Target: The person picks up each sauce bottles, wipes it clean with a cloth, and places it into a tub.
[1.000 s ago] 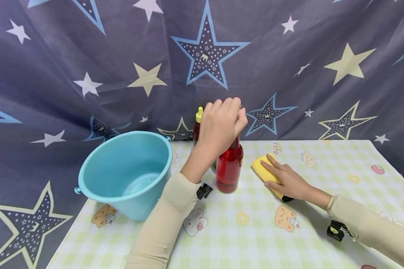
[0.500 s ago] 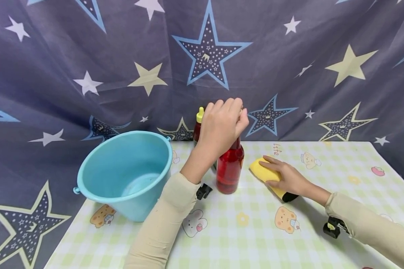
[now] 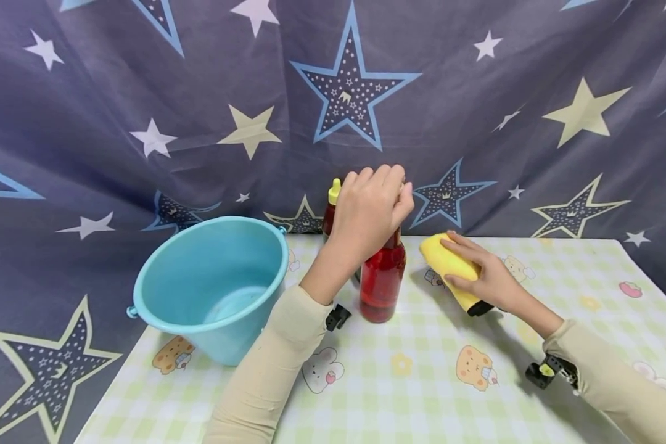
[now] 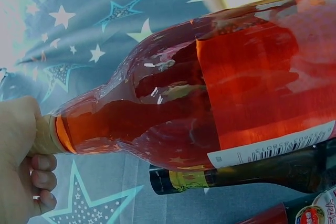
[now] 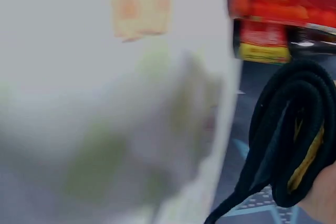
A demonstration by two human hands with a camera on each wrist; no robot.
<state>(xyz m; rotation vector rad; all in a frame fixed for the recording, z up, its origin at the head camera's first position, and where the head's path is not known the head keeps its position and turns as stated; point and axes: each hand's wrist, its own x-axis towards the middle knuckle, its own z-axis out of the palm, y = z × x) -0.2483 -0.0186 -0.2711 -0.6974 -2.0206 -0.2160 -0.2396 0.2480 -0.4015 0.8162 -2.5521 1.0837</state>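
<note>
My left hand (image 3: 369, 206) grips the capped neck of a bottle of clear red liquid (image 3: 382, 287), which stands upright on the table. The left wrist view shows the same bottle (image 4: 252, 87) close up, with the left fingers curled at its tan cap. To the right, my right hand (image 3: 488, 274) holds a rolled yellow cloth (image 3: 449, 262) between thumb and fingers, apart from the bottle and raised a little off the table. In the right wrist view the dark-edged end of the cloth roll (image 5: 291, 124) shows its folded layers.
A blue bucket (image 3: 200, 265) stands at the left of the checked tablecloth (image 3: 377, 394). Behind the red bottle is a sauce bottle with a yellow nozzle (image 3: 335, 192), partly hidden by my left arm. A dark-necked bottle (image 4: 236, 179) is close by. A starry curtain (image 3: 466, 92) hangs behind.
The right hand has closed round the yellow cloth and lifted it off the table, toward the back. The left hand keeps its grip on the bottle.
</note>
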